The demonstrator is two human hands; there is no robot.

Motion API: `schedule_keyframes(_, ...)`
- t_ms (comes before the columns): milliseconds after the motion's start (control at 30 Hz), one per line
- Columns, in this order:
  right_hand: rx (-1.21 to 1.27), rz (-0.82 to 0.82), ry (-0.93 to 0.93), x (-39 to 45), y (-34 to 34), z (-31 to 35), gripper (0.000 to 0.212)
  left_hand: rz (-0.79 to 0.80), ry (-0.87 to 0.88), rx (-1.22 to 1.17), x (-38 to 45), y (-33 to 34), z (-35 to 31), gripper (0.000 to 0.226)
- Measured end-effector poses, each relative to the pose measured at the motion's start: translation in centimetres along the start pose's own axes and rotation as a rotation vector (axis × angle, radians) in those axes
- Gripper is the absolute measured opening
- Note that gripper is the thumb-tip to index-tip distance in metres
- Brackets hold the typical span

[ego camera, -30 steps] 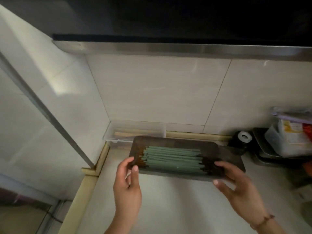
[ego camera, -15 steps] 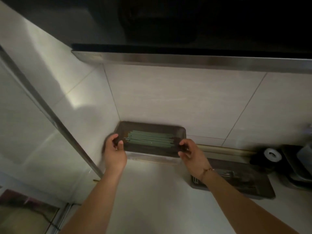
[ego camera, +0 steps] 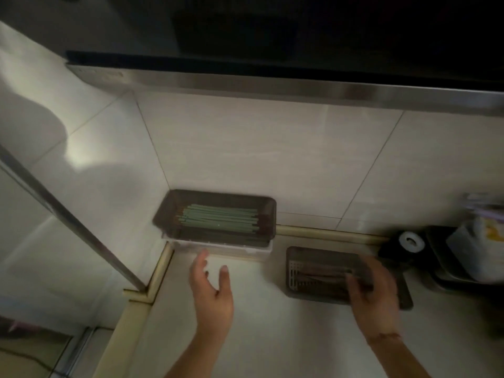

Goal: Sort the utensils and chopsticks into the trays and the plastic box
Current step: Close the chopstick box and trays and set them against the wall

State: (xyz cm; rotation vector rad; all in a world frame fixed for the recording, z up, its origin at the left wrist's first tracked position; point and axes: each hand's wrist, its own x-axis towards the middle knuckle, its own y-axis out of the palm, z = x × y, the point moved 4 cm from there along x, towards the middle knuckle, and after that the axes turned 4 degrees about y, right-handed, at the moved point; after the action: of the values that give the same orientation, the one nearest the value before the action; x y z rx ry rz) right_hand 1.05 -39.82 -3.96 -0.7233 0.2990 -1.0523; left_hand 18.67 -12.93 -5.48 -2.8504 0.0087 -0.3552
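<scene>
Beside second tray [ego camera: 313, 279], tape roll [ego camera: 411, 241], bag [ego camera: 482, 241]

Home kitchen corner: pale glossy wall tiles [ego camera: 272, 159], steel-edged range hood [ego camera: 272, 88] overhead, white countertop [ego camera: 272, 336], dark trays of green chopsticks [ego camera: 218, 221].

A dim kitchen corner seen from above. Large pale wall tiles [ego camera: 272, 159] meet in the corner, with thin dark grout lines. Above them runs a brushed steel strip [ego camera: 272, 90] under a black cabinet or hood [ego camera: 300, 28]. A pale countertop [ego camera: 286, 336] is edged along the walls by a cream moulding [ego camera: 327, 232]. A slanted metal bar [ego camera: 68, 214] crosses the left wall. A soft patch of light [ego camera: 79, 156] falls on the left tiles; the rest lies in shadow.
</scene>
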Motion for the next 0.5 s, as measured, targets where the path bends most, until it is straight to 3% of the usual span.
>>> schedule_keyframes(100,-0.205,-0.136,0.172,0.2,-3.7,-6.4,0.06,0.379,-0.109,0.066,-4.5,5.1,0.2,0.051)
schedule_keyframes(200,-0.033,0.095,0.345,0.4,-4.4,-9.5,0.062,0.586,-0.352,0.083,-6.8,8.8,0.4,0.06)
schedule_keyframes(267,0.103,0.253,0.362,0.3,-4.2,-10.1,0.066,0.635,-0.367,0.143,-7.4,10.0,-0.1,0.044)
schedule_keyframes(333,0.119,0.257,0.321,0.2,-4.5,-10.4,0.068,0.639,-0.33,0.092,-7.7,10.3,-1.1,0.018)
schedule_keyframes(500,0.152,0.112,0.342,-1.3,-6.4,-9.5,0.058,0.579,-0.302,0.025,-8.3,9.2,-2.6,0.018)
